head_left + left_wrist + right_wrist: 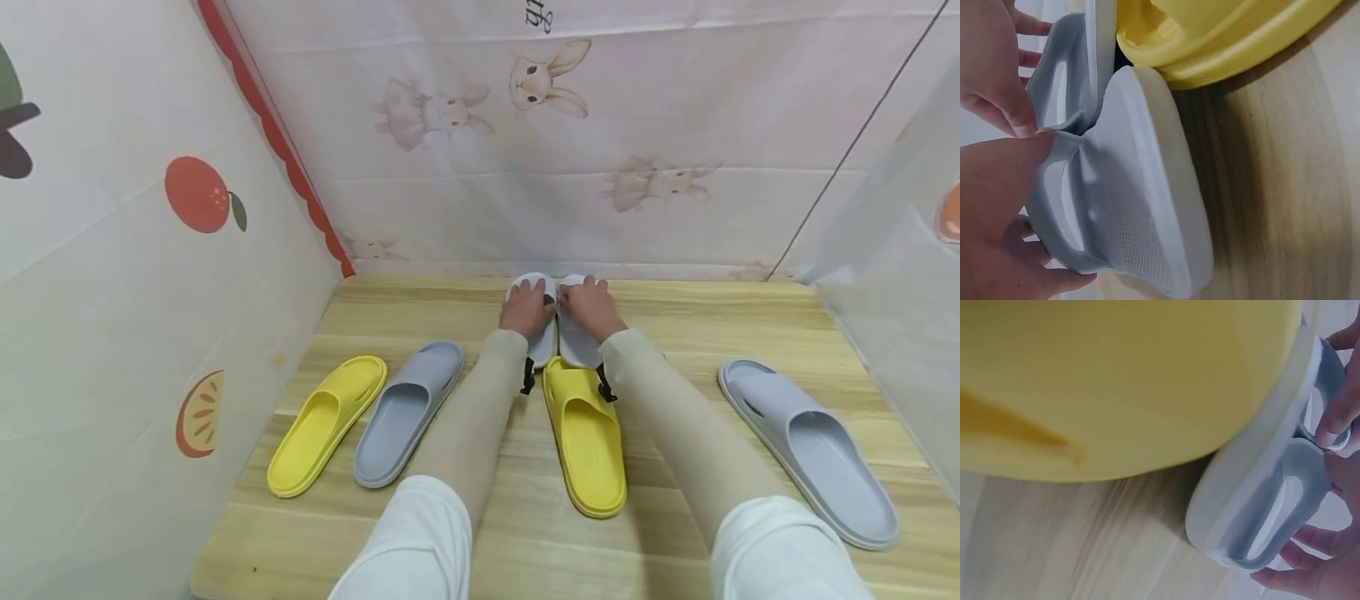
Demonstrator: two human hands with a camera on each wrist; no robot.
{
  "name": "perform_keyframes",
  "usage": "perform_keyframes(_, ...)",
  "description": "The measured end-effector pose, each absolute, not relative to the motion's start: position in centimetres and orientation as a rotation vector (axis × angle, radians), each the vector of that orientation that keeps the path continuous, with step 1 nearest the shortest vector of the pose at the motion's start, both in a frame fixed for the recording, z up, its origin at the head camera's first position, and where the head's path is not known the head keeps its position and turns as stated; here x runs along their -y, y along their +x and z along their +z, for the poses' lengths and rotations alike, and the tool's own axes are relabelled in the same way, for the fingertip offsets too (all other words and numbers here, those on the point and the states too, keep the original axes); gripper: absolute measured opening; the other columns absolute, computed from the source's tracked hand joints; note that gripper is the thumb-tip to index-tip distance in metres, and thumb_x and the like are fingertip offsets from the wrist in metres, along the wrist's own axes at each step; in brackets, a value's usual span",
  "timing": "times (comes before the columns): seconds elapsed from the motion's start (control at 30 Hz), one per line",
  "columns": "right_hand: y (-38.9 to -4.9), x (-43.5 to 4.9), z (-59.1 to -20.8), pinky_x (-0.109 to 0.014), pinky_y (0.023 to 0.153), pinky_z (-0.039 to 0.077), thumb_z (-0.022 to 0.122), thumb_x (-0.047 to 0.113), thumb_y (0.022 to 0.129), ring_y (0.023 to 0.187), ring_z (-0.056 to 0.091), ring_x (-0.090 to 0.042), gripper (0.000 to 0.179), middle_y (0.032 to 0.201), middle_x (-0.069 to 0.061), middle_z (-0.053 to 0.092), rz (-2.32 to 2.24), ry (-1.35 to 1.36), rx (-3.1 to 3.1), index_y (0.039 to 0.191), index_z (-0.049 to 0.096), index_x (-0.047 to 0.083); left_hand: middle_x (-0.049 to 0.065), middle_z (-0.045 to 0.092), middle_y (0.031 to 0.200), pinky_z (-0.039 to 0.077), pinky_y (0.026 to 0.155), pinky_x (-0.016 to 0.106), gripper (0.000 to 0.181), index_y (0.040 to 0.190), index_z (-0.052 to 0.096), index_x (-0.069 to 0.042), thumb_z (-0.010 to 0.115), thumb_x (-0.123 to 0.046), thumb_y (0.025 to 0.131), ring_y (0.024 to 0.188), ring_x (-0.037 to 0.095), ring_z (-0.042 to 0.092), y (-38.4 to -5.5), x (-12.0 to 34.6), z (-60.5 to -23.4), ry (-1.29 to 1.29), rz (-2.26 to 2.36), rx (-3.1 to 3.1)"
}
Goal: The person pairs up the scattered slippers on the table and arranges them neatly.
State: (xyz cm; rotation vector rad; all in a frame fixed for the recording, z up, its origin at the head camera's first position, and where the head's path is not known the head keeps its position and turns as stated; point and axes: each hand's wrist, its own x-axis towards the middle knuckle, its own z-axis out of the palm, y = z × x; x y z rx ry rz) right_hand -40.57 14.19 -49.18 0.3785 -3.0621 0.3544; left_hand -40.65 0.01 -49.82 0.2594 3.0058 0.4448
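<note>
Against the far wall in the head view, two pale grey-white slippers stand side by side, toes to the wall. My left hand [527,312] grips the strap of the left pale slipper [1138,194], thumb at the inner edge and fingers over the outer side. The right pale slipper [577,343] is held likewise by my right hand [592,310]. Both thumbs meet where the straps come together. Just behind the pair, a yellow slipper [592,454] lies on the wooden board [525,542], its toe close to the pale heels.
To the left lie another yellow slipper [307,442] and a grey slipper [392,433], side by side and slanted. A second grey slipper [832,467] lies alone at the right. Printed cloth walls [480,208] enclose the board at the back and both sides.
</note>
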Motion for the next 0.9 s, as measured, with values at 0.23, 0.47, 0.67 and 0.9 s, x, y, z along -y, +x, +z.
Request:
perform_keyframes(0.23, -39.5, -14.6, -48.3, -0.065, 0.087, 0.049, 0.042, 0.035, 0.107, 0.119, 0.045, -0.055, 0.043, 0.129, -0.036, 0.049, 0.398, 0.295, 3.148, 0.136, 0.056, 0.006, 0.012, 0.03, 0.162, 0.039, 0.11, 0.059, 0.065, 0.162, 0.022, -0.017, 0.046, -0.04, 0.105, 0.149, 0.035, 0.027, -40.4, 0.5, -49.3, 0.219, 0.614, -2.947)
perform_keyframes(0.47, -38.4, -15.6, -46.7, -0.065, 0.102, 0.041, 0.039, 0.042, 0.108, 0.129, 0.043, -0.054, 0.057, 0.142, -0.032, 0.046, 0.44, 0.318, 3.164, 0.152, 0.041, 0.005, 0.012, 0.002, 0.17, 0.023, 0.117, 0.066, 0.073, 0.164, 0.006, -0.022, 0.041, -0.047, 0.105, 0.156, 0.035, -0.004, -41.0, 1.8, -48.8, 0.221, 0.62, -2.915)
perform_keyframes(0.67, -35.7, -17.5, -46.4, -0.063, 0.108, 0.035, 0.039, 0.044, 0.108, 0.136, 0.037, -0.051, 0.06, 0.149, -0.029, 0.041, 0.471, 0.33, 3.116, 0.155, 0.038, 0.007, 0.011, -0.003, 0.17, 0.012, 0.119, 0.067, 0.075, 0.164, 0.007, -0.023, 0.039, -0.055, 0.104, 0.156, 0.031, -0.008, -38.0, 4.8, -47.2, 0.354, 0.629, -2.935)
perform_keyframes(0.9, -28.8, -19.1, -46.3, -0.069, 0.1, 0.04, 0.039, 0.05, 0.106, 0.142, 0.032, -0.046, 0.063, 0.154, -0.026, 0.037, 0.569, 0.37, 3.062, 0.155, 0.039, 0.01, 0.017, 0.014, 0.167, 0.016, 0.119, 0.066, 0.075, 0.162, 0.019, -0.014, 0.039, -0.058, 0.104, 0.155, 0.037, 0.008, -32.4, 13.6, -45.7, 0.326, 0.655, -3.019)
